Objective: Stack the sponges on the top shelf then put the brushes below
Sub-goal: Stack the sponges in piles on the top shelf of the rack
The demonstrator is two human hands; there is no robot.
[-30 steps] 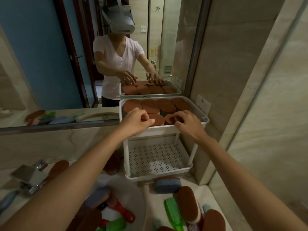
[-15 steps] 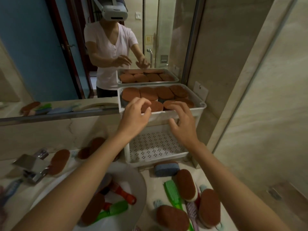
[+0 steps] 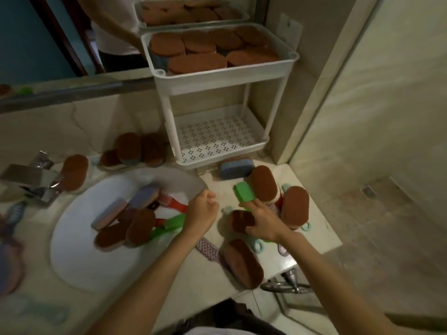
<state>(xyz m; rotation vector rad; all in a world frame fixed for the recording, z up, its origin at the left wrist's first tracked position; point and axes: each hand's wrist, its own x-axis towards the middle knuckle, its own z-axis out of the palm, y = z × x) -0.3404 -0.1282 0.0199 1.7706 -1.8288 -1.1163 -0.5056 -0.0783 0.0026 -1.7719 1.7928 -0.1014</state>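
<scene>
- The right hand is lying over a brown sponge on the bench, beside a green brush; blur is hiding whether it is gripping
- The left hand is hovering loosely curled, holding nothing, by the sink
- Other sponges are filling the top shelf

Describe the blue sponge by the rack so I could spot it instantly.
Find the white two-tier rack in the back corner. Just in front of its lower shelf lies one sponge. It shows blue-grey, while neighbouring sponges show brown tops.
</scene>
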